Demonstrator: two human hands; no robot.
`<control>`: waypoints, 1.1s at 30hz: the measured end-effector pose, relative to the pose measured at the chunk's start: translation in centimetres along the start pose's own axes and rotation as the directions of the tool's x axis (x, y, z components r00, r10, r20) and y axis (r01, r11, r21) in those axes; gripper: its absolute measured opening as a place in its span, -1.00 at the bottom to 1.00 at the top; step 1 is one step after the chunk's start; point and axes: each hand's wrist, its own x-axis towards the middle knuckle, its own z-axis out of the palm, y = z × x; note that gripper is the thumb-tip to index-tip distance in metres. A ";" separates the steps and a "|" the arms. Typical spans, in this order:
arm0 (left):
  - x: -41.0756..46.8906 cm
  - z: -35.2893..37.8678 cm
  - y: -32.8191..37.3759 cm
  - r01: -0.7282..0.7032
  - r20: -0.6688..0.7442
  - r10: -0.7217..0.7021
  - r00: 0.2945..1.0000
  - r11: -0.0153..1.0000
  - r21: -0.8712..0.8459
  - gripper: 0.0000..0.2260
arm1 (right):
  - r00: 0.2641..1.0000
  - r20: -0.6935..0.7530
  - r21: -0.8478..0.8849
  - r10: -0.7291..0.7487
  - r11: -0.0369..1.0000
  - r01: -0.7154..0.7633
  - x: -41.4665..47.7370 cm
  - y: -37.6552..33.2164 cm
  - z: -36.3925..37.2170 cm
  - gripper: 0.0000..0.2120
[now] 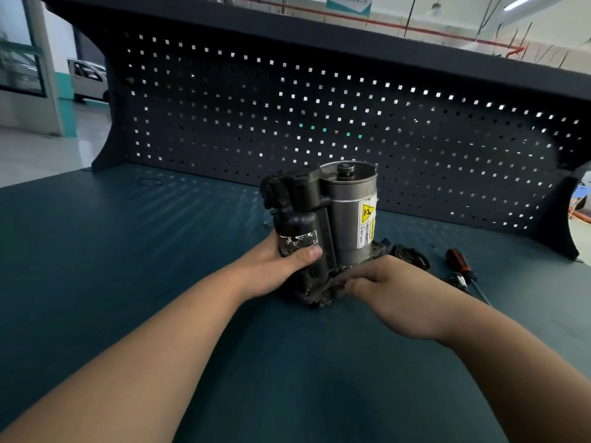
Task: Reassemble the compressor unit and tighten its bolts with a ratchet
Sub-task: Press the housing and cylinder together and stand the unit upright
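The compressor unit stands upright on the dark green bench mat: a black cylinder on its left and a grey motor can with a yellow warning label on its right. My left hand grips the black cylinder low down, thumb across its front. At the unit's base on the right, my right hand has its fingers curled and pinched at the bracket edge. What the fingertips hold is hidden. A ratchet with a dark handle lies to the right of my right hand.
A screwdriver with a red-black handle lies on the mat to the right, beside a small dark part. A dark pegboard rises behind the bench. A thin ring lies at the far left.
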 end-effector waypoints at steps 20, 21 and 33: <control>0.3 -0.1 -0.5 0.031 -0.006 -0.031 0.999 0.999 -0.006 -0.39 | 0.422 -0.900 0.279 0.111 0.890 0.361 3.1 -0.2 -3.3 -0.81; 0.4 -0.1 -0.5 0.029 -0.005 -0.029 1.000 1.000 0.003 -0.41 | 0.440 -0.894 0.250 0.087 0.911 0.329 3.8 -0.5 -3.5 -0.78; 0.3 0.5 0.1 -0.108 -0.037 0.109 0.993 0.994 0.034 -0.28 | 0.581 -0.799 0.044 -0.158 0.947 0.318 8.9 -2.8 -2.3 -0.65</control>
